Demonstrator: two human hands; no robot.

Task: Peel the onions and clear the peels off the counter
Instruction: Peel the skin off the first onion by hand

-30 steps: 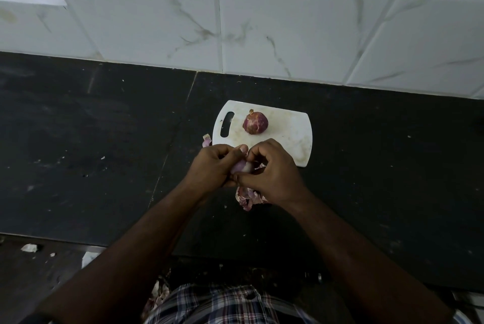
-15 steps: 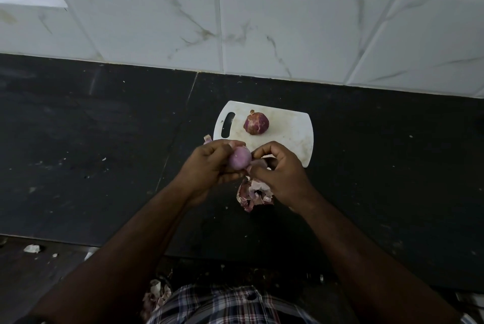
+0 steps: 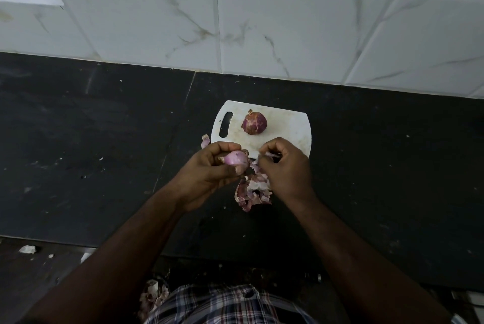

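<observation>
The left hand (image 3: 209, 171) grips a pale, mostly peeled onion (image 3: 235, 158), fingers and thumb curled round it, just above the near edge of the white cutting board (image 3: 285, 127). Just to its right, the right hand (image 3: 284, 166) pinches a thin strip of peel (image 3: 269, 155) between curled fingers, close to the onion but apart from it. A heap of purple peels (image 3: 252, 190) lies on the black desk (image 3: 104, 153) below and between both hands. A second, unpeeled onion (image 3: 254, 123) sits on the board beyond the hands. One loose peel scrap (image 3: 205, 139) lies beside the board's left edge.
</observation>
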